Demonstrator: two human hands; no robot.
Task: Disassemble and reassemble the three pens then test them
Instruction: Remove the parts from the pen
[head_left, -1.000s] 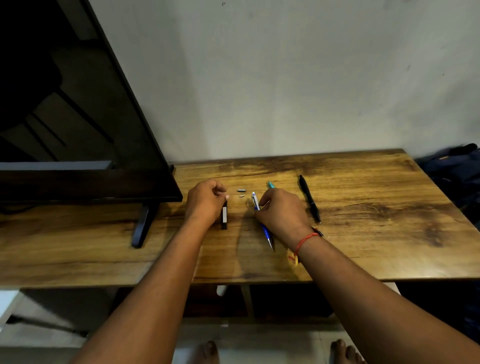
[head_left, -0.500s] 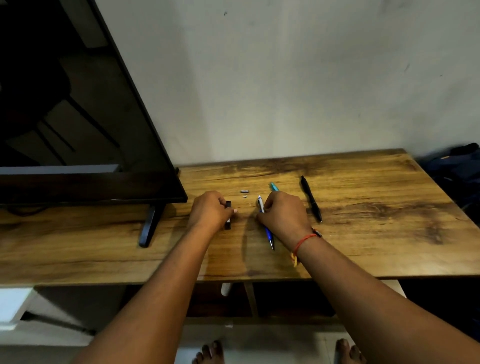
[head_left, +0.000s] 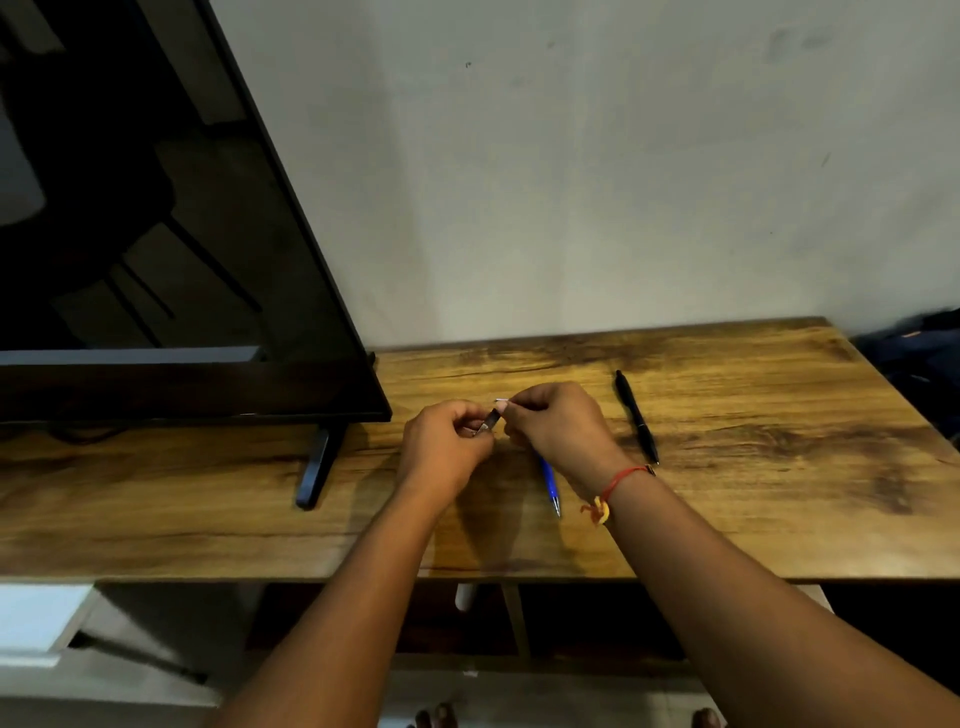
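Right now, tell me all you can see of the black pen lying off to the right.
The black pen lies flat on the wooden table, right of both hands, and nothing touches it. It looks whole: a slim, all-black barrel, probably plastic, with a rounded far end and a narrowing tip with a faint metallic glint toward the near edge. It runs roughly front to back, slanted slightly so the tip sits further right. Any clip or print is too small to make out.

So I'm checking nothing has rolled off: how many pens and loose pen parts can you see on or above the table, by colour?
Black pen, whole, lying on the table: 1
Blue pen, lying partly under the right hand: 1
Dark pen part held in the left hand: 1
White part at the right hand's fingertips: 1
Total: 4
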